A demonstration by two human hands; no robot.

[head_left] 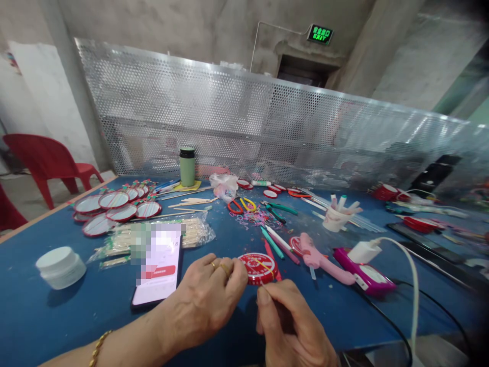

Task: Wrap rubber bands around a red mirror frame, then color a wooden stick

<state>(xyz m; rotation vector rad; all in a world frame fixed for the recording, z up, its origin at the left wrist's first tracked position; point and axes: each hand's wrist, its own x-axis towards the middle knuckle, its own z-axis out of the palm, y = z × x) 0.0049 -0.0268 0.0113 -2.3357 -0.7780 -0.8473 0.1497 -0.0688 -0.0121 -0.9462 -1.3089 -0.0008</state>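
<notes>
My left hand (206,300) rests on the blue table (57,316), fingers curled, pinching the left edge of a red round lid (259,267) with a yellow band across it. My right hand (290,326) is closed in a pinch just below the lid, holding a thin yellow band that runs up onto it. A phone (157,272) with a lit screen lies just left of my left hand. A pink glue gun (321,260) lies to the right of the lid.
Finished red-rimmed discs (114,206) lie at the far left, wooden sticks in a bag (191,234) behind the phone, a white stack of lids (61,266) at left. Scissors (242,205), pliers, a green bottle (187,166), a paper cup (336,218) and a white charger cable (408,265) surround them. A perforated metal screen backs the table.
</notes>
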